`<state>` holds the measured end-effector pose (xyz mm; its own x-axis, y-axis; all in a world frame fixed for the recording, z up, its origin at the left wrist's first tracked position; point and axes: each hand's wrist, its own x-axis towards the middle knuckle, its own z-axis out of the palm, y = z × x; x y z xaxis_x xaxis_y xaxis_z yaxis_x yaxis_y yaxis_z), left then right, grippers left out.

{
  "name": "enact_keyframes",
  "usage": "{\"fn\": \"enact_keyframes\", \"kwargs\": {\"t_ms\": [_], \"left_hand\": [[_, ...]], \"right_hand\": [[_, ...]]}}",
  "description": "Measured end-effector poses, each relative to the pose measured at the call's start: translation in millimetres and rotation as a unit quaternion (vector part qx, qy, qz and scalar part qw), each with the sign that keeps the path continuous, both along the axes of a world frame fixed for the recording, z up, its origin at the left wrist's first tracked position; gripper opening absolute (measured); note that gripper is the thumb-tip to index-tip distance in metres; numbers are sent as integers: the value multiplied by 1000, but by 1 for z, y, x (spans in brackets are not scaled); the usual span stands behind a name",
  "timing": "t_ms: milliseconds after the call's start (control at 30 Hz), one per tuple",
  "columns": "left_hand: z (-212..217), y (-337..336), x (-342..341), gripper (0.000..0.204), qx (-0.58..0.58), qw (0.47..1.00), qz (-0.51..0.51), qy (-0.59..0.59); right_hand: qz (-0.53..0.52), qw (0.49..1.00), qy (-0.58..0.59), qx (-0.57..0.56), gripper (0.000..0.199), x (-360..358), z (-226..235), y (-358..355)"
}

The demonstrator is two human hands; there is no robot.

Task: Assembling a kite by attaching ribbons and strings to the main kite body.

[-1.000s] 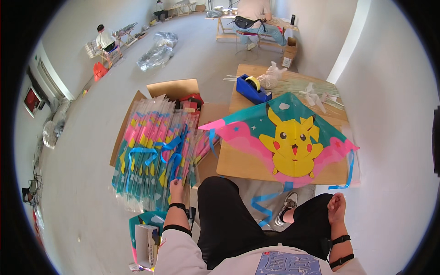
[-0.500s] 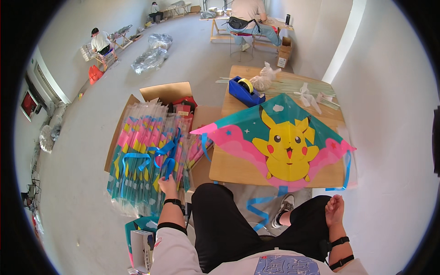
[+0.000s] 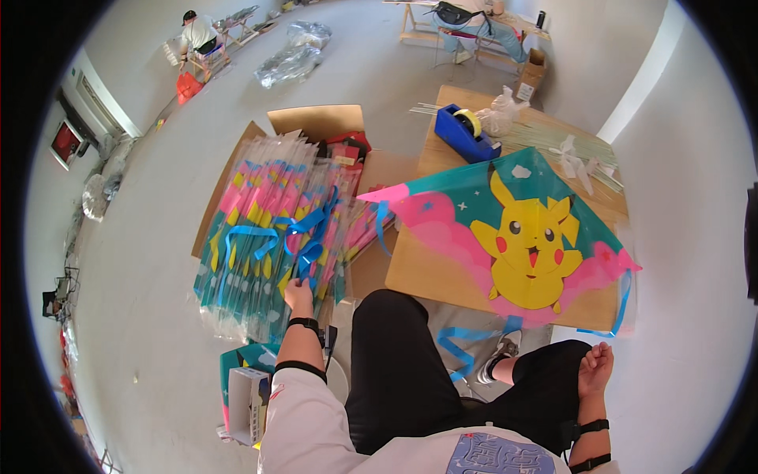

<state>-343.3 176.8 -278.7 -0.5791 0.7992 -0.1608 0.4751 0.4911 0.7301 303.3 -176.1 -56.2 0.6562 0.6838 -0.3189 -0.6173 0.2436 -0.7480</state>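
Note:
My left hand (image 3: 298,295) is at the near edge of a box of folded kites, its fingers closed on a blue ribbon (image 3: 310,254) lying over the bundle. The folded kites (image 3: 260,237), pink, teal and yellow, are in clear plastic sleeves. My right hand (image 3: 596,368) rests on my right thigh, palm up, fingers curled with nothing in them. A spread kite (image 3: 466,225) with a yellow cartoon figure covers the near part of the wooden table. Its blue tail (image 3: 462,347) hangs off the front edge beside my knees.
A blue tape dispenser (image 3: 470,136), thin sticks (image 3: 545,134) and white plastic bags (image 3: 500,114) lie on the table (image 3: 418,265). The kites' cardboard box (image 3: 316,118) stands at left. An opened small carton (image 3: 249,403) is below it. People work farther back.
The whole view has shifted, so the table, box and kite sit farther right and higher. My left hand stays at the ribbon; my right hand stays on my thigh.

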Motion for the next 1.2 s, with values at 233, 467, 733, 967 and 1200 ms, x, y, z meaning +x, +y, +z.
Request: {"fn": "enact_keyframes", "kwargs": {"t_ms": [233,467,733,967,1200], "left_hand": [[110,-24,-11,16,-23,777,92,-622],[264,-84,29,10,85,947,-151,-270],[415,-149,120,18,244,866,-437,6],[451,-190,225,31,358,708,-604,70],[453,-187,244,35,373,678,-622,124]], "right_hand": [[4,999,8,45,17,-8,-5,10],[18,999,-14,29,17,-17,-2,14],[232,923,-307,-28,19,-83,82,60],[455,745,-448,192,30,-198,161,92],[478,832,-277,57,11,-186,140,69]]}}
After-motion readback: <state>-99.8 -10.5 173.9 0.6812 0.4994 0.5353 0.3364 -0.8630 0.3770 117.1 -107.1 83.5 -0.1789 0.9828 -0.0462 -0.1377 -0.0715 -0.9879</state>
